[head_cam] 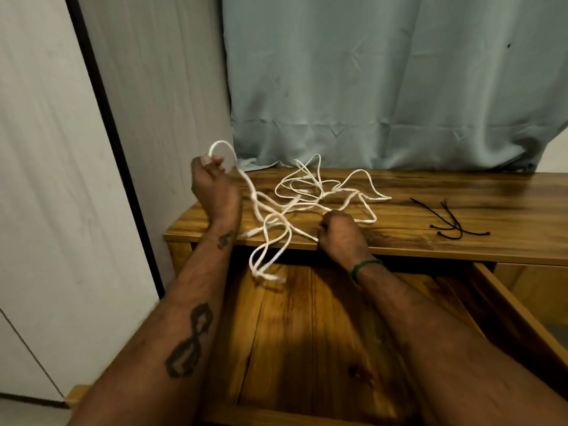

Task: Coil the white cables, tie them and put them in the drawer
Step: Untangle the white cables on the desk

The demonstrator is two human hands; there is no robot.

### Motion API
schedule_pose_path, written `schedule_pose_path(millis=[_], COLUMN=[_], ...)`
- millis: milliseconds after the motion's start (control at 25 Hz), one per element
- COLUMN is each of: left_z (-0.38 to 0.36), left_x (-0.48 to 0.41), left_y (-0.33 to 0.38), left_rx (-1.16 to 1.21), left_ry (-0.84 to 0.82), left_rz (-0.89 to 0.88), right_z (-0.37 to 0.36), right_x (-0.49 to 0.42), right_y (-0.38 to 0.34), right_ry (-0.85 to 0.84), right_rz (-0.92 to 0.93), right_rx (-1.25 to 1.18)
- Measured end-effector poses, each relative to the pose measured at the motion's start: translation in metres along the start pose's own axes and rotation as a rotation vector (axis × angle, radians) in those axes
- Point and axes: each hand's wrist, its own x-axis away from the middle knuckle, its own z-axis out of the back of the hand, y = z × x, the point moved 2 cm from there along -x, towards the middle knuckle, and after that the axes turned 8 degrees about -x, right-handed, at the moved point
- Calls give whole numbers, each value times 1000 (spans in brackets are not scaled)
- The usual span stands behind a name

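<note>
White cables (325, 195): thin, round, limp cords in loose tangle on glossy, grained wooden tabletop (430, 186); few loops hang over front edge above open wooden drawer (307, 333). Left hand (212, 186) raised at tabletop's left end, fingers curled, pinching one loop. Right hand (341, 235) fisted round strand at front edge; green band (365, 265) on wrist. Thin black cable ties (454, 224) lie apart, right. Wrinkled grey-green curtain (384, 87) behind; pale wall panel (46, 179) left.
</note>
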Motion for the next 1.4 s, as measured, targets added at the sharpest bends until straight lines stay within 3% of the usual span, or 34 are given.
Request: schedule_pose_path(millis=[120,200,320,400,480,640,760,880,920,1080,1200,1280,1400], left_z=[2,-1,-11,-16,-16,-32,-40,-33,-30,-26,-20,-19,-15], left_x=[-9,-8,-7,-5,8,43,49,40,36,16,-3,-8,8], left_y=[-39,-59,-76,-85,-86,-83,-83,-82,-80,-81,-89,-93,-83], left_rx=[-128,-160,-137,-205,-343,-530,-561,-579,-517,-75,172,79,-394], left_ry=[20,-42,-223,-376,-591,-1038,-1147,-1085,-994,-419,-194,-126,-290], left_rz=[243,328,369,303,129,-292,-426,-472,-366,361,574,575,203], right_z=[0,8,27,37,43,38,22,26,30,39,39,40,32], right_x=[-5,-9,-13,-21,-35,-61,-66,-67,-69,-72,-73,-74,-80], right_y=[11,18,14,14,18,17,9,5,9,19,23,29,39], right_ry=[98,260,527,639,595,267,183,479,551,578,627,625,474], right_rz=[-129,-223,-193,-117,-162,-308,-390,-343,-312,-326,-319,-360,-269], right_rx=[-186,-379,-455,-531,-627,-759,-947,-739,-630,-420,-394,-397,-268])
